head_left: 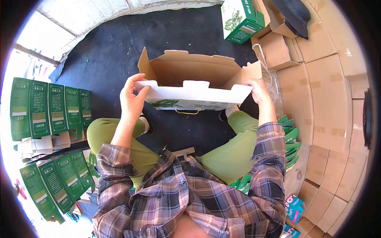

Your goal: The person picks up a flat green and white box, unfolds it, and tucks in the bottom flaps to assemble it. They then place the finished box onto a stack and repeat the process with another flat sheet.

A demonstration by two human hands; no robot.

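Note:
An open cardboard carton [190,94] is held up in front of me, its brown inside showing through the raised top flaps. Its near wall is white with a green leaf print, and a yellowish cord handle [188,112] hangs below. My left hand [133,96] grips the left end, thumb on the near white flap and fingers behind. At the opposite end, my right hand [258,88] is closed on the corner beside a folded-out brown side flap [252,70]. The carton's bottom is hidden from me.
Green printed cartons [49,108] stand in rows at left. Brown boxes [326,101] are stacked along the right. A finished-looking green and white carton [242,22] stands at the back right. Dark sheeting [107,51] covers the floor; more folded green cartons [291,139] lie by my right leg.

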